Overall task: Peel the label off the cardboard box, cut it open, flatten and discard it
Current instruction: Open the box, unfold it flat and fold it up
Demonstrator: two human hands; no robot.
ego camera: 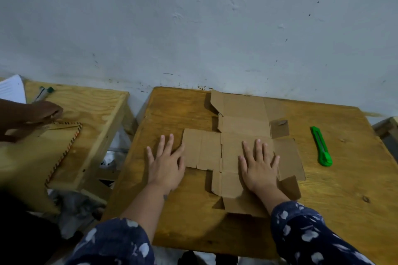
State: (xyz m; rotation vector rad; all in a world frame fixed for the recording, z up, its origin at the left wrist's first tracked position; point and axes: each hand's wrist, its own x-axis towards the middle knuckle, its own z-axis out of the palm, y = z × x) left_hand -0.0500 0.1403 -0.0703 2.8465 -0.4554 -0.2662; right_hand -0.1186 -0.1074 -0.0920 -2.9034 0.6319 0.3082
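The brown cardboard box (243,122) lies unfolded and nearly flat on the wooden table (344,200), with a few small flaps still curling up. My right hand (259,163) rests palm down on the middle panel, fingers spread. My left hand (165,161) lies flat on the table at the box's left edge, its fingertips touching the left flap. A green utility knife (321,146) sits on the table to the right of the box, apart from both hands. No label is visible.
A second wooden table (92,114) stands to the left across a narrow gap, with another person's hand (32,114), a striped-edged envelope (64,148), pens (44,92) and white paper (11,90) on it. A grey wall runs behind both tables.
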